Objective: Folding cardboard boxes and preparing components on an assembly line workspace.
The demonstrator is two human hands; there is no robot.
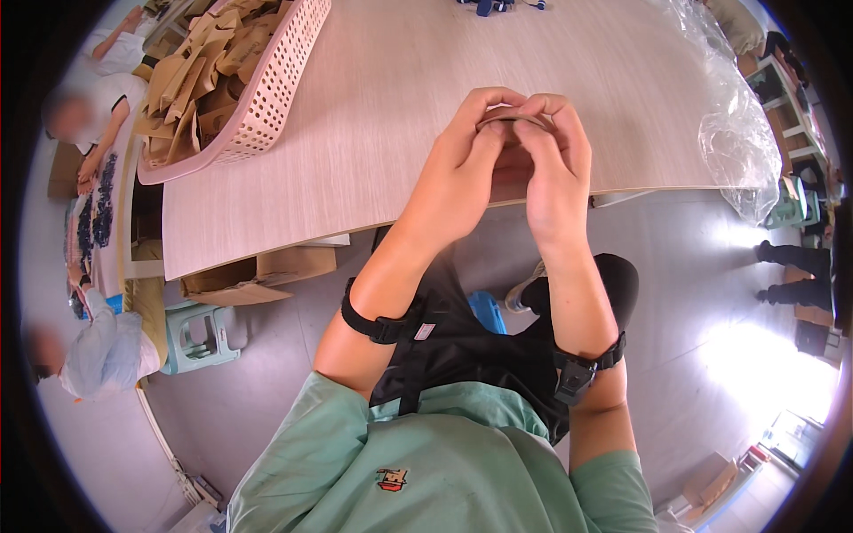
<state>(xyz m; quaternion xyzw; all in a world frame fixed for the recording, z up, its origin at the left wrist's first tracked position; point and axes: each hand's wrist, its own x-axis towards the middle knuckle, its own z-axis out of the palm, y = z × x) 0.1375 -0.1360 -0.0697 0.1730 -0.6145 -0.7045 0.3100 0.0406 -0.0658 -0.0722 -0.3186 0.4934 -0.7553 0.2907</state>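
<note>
Above the table's near edge, my left hand (464, 164) and my right hand (558, 160) are raised close together. Between them they pinch a thin brown piece (513, 117), its curved edge turned up and both thumbs against that edge. It looks like cardboard, but my fingers cover most of it, so its full shape is hidden. The fingers of both hands curl around its far side.
A pink perforated basket (267, 111) heaped with cardboard pieces (209, 67) stands left on the wood-grain table (373, 115). Clear plastic film (742, 133) hangs off the right edge. Small blue items (489, 7) lie at the back. A green stool (197, 338) and other people are at left.
</note>
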